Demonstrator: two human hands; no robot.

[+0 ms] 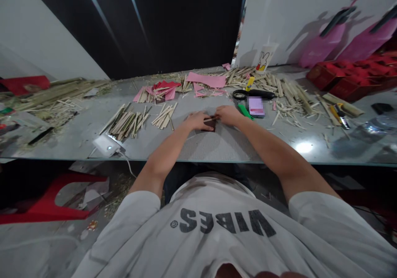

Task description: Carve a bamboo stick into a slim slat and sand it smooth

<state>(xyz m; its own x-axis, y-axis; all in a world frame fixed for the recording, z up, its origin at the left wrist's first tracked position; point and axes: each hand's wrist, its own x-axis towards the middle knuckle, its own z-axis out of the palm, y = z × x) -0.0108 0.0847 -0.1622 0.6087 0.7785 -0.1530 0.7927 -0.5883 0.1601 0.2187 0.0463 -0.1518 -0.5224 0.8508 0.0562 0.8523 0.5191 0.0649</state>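
Observation:
On the grey table in front of my body lies a small dark brown square piece (210, 125), possibly sandpaper. My left hand (197, 121) rests on its left side, thumb and fingers apart. Close by on the right, my right hand (228, 115) is closed, its fingertips pinching a thin bamboo strip (210, 119) that lies over the brown piece towards my left hand. The fingers partly hide the strip. Left of my hands are a small pile of short bamboo strips (164, 116) and a larger pile of strips (128, 122).
A white device (106, 145) with a cable sits at the front edge. Behind my hands lie pink paper (206, 80), a black-handled tool (259, 93) and a glue stick (249, 83). Rightward are bamboo scraps (293, 89), a cutter (340, 116) and red boxes (350, 77).

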